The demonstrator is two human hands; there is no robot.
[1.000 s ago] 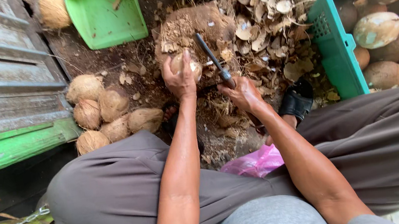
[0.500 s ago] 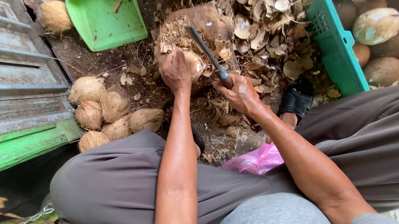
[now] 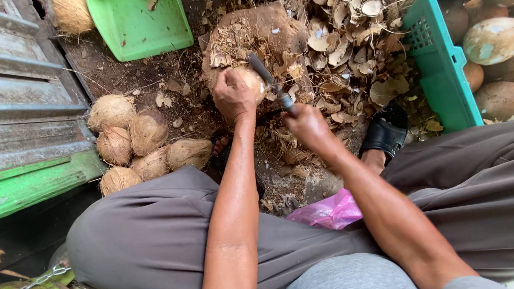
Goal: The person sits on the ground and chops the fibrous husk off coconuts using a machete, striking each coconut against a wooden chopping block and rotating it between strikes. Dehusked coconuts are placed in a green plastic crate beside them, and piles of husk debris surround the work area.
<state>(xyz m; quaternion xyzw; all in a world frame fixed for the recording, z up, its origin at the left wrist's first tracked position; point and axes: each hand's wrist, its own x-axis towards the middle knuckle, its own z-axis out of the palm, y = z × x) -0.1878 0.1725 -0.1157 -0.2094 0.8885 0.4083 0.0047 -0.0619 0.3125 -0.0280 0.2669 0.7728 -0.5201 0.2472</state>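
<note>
On the wooden block, the left hand grips the coconut. Just right, the right hand clutches a knife, its blade slanting up-left onto it.

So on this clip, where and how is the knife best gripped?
By its handle, from the near side, as the right hand does: the knife slants with its handle toward the person and its blade pointing away at the coconut, which the left hand holds on the block. Coming from there likely keeps fingers behind the edge.
</note>
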